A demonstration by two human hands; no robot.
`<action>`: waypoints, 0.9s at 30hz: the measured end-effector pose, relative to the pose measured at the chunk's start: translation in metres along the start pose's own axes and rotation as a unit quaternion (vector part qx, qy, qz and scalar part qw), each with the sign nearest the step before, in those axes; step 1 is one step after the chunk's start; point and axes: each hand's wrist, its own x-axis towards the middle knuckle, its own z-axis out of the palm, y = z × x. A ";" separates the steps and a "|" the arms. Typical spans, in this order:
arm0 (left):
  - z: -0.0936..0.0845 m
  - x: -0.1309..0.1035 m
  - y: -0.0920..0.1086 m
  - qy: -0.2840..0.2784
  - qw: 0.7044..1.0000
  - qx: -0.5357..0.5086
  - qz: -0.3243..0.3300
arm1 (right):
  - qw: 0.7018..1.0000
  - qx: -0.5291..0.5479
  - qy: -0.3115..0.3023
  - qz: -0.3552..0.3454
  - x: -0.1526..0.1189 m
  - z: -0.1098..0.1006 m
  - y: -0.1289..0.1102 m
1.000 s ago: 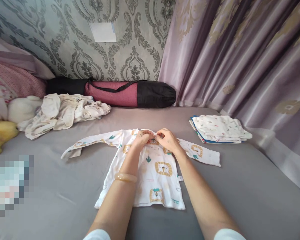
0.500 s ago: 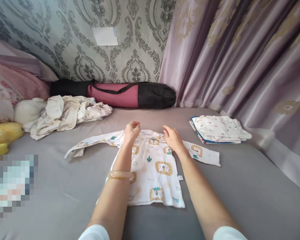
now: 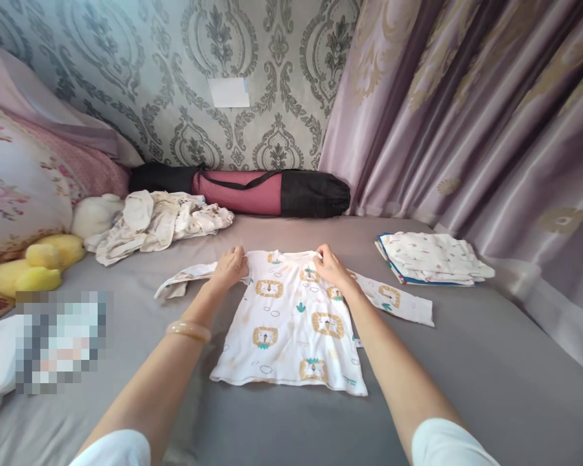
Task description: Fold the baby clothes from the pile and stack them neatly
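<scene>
A small white long-sleeved shirt (image 3: pixel 282 323) with lion faces and green leaves lies spread flat, collar away from me, sleeves out to both sides. At its left shoulder seam, my left hand (image 3: pixel 230 266) has its fingers curled closed on the fabric; a pale bangle (image 3: pixel 188 331) circles that wrist. My right hand (image 3: pixel 331 265) pinches the cloth beside the collar on the right shoulder. The fingertips of both hands are partly hidden.
The shirt rests on a grey bed sheet (image 3: pixel 291 427). Folded clothes (image 3: pixel 432 259) are stacked at right; crumpled clothes (image 3: pixel 160 223) lie back left. Behind is a rolled pink and black bag (image 3: pixel 243 191). Yellow plush toys (image 3: pixel 43 265) and a floral pillow (image 3: pixel 19 181) sit left.
My left hand has moved left from near the collar to the shoulder seam and come down onto the fabric. My right hand has closed at the collar's right side. The view has shifted slightly left.
</scene>
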 end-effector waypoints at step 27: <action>-0.061 -0.076 -0.126 -0.107 0.952 0.004 -0.288 | 0.957 -0.171 0.114 0.206 -0.135 -0.113 0.139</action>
